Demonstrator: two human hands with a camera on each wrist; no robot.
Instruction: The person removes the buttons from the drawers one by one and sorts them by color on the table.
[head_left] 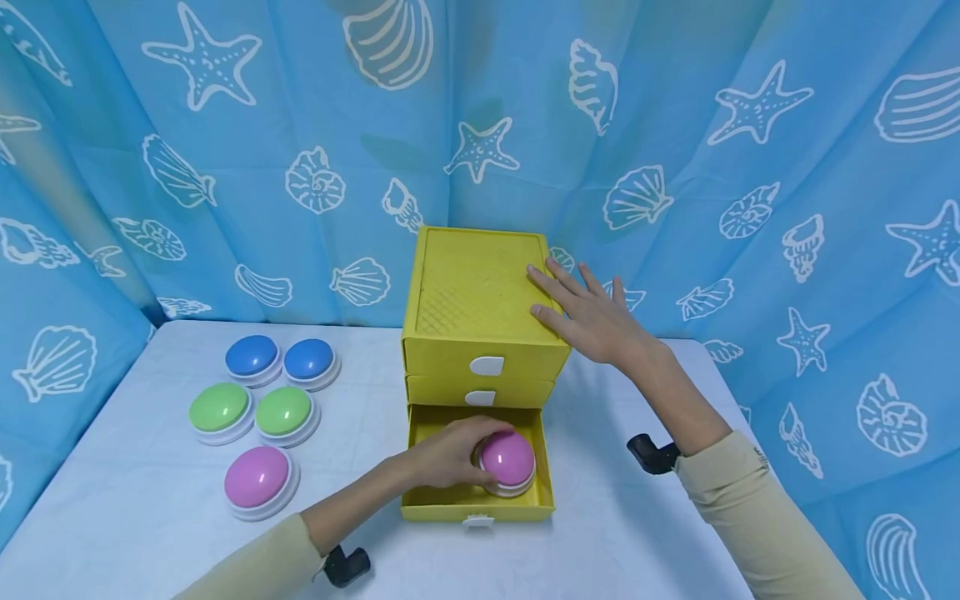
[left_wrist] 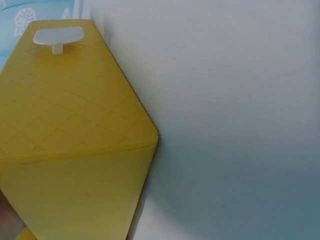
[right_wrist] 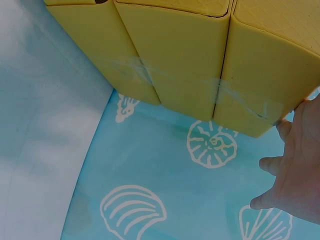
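Note:
A yellow three-drawer cabinet (head_left: 480,292) stands at the back of the table, its bottom drawer (head_left: 435,514) pulled out. Inside that drawer, my left hand (head_left: 448,454) grips a pink dome-shaped button (head_left: 508,458) on a white round base, thumb and fingers around its left side. My right hand (head_left: 596,321) lies with spread fingers on the cabinet's top right edge; the right wrist view shows this hand (right_wrist: 302,160) against the cabinet's side. In the left wrist view the drawer's front and side (left_wrist: 75,110) hide most of the left hand.
Left of the cabinet sit two blue buttons (head_left: 252,356), two green ones (head_left: 217,408) and another pink one (head_left: 257,477), all on the white tabletop (head_left: 360,567). A blue curtain (head_left: 525,100) with shell and starfish prints hangs close behind the cabinet.

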